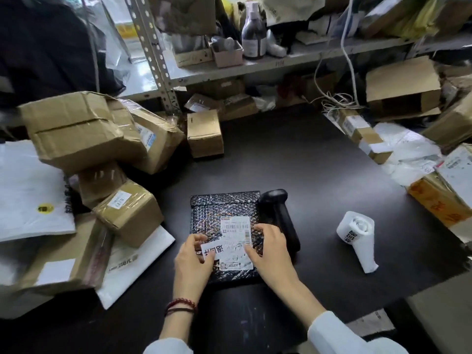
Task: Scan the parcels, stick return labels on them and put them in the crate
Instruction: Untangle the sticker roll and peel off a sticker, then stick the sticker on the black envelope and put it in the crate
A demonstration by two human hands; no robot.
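A black bubble mailer (224,208) lies flat on the dark table (306,162) in front of me, with a white shipping label (236,231) on its top. A white return label (217,250) with black characters is over the shipping label's lower left. My left hand (194,264) pinches its left end and my right hand (268,249) pinches its right edge. A black handheld scanner (281,215) lies right beside the mailer. A roll of return labels (356,233) lies on its side further right.
Brown cardboard boxes (84,134) and white poly mailers (25,190) are piled on the left. More boxes and white bags (408,152) crowd the right edge. A metal shelf (255,65) with bottles, boxes and cables stands behind the table.
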